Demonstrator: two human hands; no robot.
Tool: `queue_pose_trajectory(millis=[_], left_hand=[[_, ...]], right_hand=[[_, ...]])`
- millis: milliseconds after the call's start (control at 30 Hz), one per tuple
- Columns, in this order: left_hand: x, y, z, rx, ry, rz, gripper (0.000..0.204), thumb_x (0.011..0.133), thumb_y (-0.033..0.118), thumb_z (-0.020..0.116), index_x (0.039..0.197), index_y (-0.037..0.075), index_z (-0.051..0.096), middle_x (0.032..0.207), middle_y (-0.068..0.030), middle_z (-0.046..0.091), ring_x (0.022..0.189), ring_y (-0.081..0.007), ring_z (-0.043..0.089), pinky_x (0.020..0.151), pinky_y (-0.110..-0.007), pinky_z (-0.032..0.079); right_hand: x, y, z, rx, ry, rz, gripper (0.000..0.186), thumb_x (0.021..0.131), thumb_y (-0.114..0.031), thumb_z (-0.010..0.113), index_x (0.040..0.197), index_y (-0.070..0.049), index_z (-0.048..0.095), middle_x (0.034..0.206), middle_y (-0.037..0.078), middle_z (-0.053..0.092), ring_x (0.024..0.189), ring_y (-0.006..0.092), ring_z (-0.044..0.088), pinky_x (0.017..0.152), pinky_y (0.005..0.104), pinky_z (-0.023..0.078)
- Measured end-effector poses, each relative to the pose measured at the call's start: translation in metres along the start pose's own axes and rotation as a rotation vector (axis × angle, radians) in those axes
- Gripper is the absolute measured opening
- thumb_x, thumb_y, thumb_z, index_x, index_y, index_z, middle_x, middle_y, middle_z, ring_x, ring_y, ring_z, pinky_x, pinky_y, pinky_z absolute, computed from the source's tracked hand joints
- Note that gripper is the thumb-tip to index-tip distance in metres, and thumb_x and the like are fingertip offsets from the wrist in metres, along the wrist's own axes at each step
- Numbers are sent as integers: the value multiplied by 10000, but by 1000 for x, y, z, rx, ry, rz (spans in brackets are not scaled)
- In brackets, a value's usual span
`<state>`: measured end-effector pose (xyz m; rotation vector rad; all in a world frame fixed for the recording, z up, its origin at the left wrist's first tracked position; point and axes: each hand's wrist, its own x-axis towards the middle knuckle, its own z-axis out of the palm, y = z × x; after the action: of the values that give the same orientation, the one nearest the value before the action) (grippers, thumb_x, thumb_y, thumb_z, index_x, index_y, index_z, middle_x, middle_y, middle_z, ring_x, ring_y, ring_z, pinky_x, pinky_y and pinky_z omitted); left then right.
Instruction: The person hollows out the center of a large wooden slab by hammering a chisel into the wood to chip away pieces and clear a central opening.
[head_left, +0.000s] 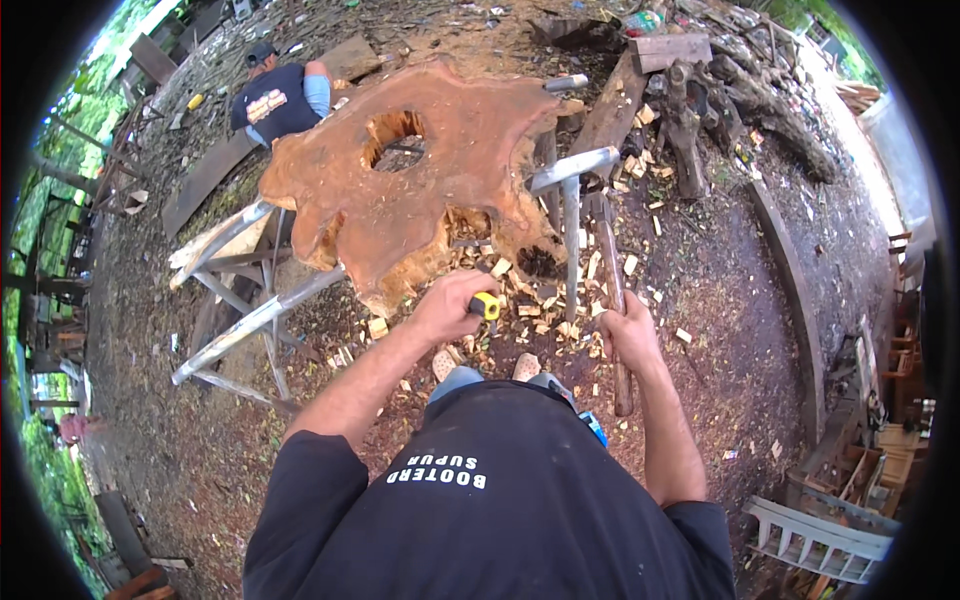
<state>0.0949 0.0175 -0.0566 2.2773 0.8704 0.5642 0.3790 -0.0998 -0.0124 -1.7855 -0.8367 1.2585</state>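
My left hand is closed round a chisel, whose yellow-and-black handle sticks out of the fist; its blade is hidden. It is just off the near edge of a large reddish-brown wooden slab, which has an irregular outline, a hole through it and rough notches. In my right hand is the long wooden handle of a hammer, gripped low down. Its dark head points away from me, beside the stand's right post.
Whitish metal poles form a stand under the slab. Wood chips litter the ground by my feet. Another person is low down beyond the slab at far left. Gnarled roots and a long plank lie to the right.
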Motion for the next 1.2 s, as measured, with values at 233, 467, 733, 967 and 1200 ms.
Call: queue_pose_trajectory(millis=[233, 467, 733, 967, 1200], left_hand=[[24, 19, 22, 95, -222, 418, 345, 562, 57, 682, 892, 75, 581, 763, -76, 555, 784, -317, 588, 745, -407, 443], [32, -35, 40, 200, -506, 483, 313, 589, 77, 670, 875, 77, 543, 796, -82, 563, 816, -301, 595, 733, -419, 426], [35, -50, 45, 239, -887, 590, 414, 661, 145, 707, 992, 27, 487, 926, -151, 583, 911, -360, 630, 735, -472, 501], [29, -88, 52, 155, -742, 936, 449, 784, 388, 750, 984, 60, 518, 947, -130, 587, 914, -316, 613, 762, -445, 465], [32, -50, 59, 433, -1133, 658, 320, 784, 299, 707, 934, 70, 541, 754, -124, 628, 723, -332, 655, 630, -472, 490]], right_hand=[[-25, 45, 12, 54, -28, 60, 238, 818, -64, 584, 1036, 14, 531, 638, 28, 555, 412, 103, 506, 375, 259, 410], [-66, 73, 39, 138, 99, 153, 227, 783, -56, 586, 997, 8, 545, 642, 45, 564, 414, 108, 499, 387, 274, 408], [-121, 110, 131, 301, 416, 236, 206, 786, -47, 576, 980, 17, 556, 632, 54, 561, 416, 124, 506, 389, 280, 410], [-168, 128, 205, 423, 605, 324, 189, 799, -15, 534, 985, 17, 544, 624, 54, 558, 418, 135, 520, 380, 285, 413], [-182, 153, 231, 510, 736, 380, 234, 797, -32, 524, 1025, 8, 554, 647, 55, 562, 419, 138, 511, 393, 277, 407]])
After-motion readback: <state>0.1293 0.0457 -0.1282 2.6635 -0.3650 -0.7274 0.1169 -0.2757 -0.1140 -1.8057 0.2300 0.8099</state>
